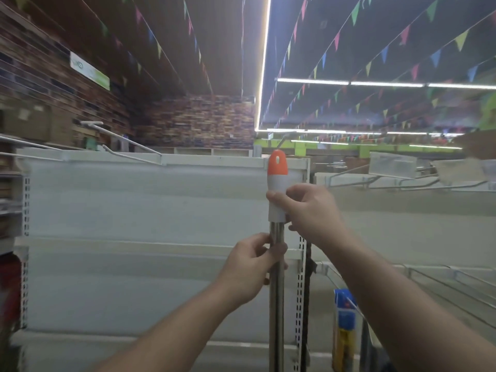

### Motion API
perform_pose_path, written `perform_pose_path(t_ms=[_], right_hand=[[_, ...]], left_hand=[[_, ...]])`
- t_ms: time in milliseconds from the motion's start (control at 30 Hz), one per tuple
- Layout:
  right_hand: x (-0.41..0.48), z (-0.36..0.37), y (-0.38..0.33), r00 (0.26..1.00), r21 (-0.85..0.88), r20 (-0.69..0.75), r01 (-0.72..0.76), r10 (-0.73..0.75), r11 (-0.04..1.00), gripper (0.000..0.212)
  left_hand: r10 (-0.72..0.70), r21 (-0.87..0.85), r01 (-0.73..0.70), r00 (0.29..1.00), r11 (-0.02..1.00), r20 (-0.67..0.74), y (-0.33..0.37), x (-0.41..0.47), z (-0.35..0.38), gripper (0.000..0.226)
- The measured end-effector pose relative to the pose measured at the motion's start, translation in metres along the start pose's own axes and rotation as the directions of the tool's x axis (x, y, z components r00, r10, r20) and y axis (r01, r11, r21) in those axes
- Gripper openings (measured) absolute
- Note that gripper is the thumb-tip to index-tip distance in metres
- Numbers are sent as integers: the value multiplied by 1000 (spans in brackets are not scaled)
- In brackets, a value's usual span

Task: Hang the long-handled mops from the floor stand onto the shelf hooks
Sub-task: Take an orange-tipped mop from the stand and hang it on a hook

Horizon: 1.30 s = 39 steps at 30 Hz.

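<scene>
One mop point(276, 304) is held upright in front of the white shelf point(134, 205); its metal pole is gripped by the left hand point(252, 267) and its white top by the right hand point(308, 210)

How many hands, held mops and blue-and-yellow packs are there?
Hands: 2, the left hand and the right hand
Held mop: 1
Blue-and-yellow pack: 1
Total: 4
</scene>
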State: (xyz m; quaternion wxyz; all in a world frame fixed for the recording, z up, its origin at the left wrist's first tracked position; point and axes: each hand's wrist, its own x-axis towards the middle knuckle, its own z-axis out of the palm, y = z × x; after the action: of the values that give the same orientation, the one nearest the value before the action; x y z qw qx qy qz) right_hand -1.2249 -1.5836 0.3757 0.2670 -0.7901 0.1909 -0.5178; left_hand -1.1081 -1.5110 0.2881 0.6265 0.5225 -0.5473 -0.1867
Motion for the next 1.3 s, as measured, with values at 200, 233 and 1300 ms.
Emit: perform_pose_path(t_ms=[200, 233, 1300], right_hand=[[0, 0, 6, 1000, 13, 5, -4, 4, 1000, 36], [0, 0, 7, 1000, 13, 5, -4, 4, 1000, 36], [46, 30, 68, 992, 110, 93, -91, 81, 990, 29]], left_hand=[[38, -18, -38, 999, 999, 10, -5, 0, 0, 18], [41, -19, -41, 999, 999, 13, -6, 2, -1, 16], [106, 23, -105, 994, 994, -31, -68, 64, -11, 17]])
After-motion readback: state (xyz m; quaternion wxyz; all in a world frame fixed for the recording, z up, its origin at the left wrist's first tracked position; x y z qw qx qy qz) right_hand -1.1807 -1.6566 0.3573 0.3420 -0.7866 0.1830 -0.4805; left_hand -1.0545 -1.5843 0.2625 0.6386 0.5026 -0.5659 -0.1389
